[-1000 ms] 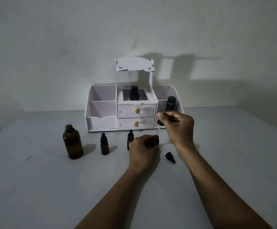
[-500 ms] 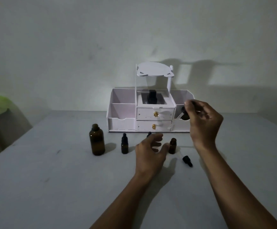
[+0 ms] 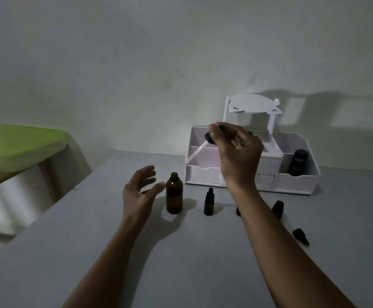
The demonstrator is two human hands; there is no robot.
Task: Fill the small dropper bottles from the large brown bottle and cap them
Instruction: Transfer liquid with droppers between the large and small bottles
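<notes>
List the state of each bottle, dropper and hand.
large brown bottle, upright, uncapped
capped small bottle, upright, dropper cap on
open small bottle, upright, uncapped
loose dropper, lying on the table
held dropper, pinched by the right hand, pipette slanting down
left hand, open, beside the large brown bottle

1. The left grip (image 3: 140,192) is a bare hand; the left forearm (image 3: 105,258) is bare to the near edge.
2. The right grip (image 3: 238,152) and right forearm (image 3: 276,247) are equally uncovered (dim light hides finer detail).
</notes>
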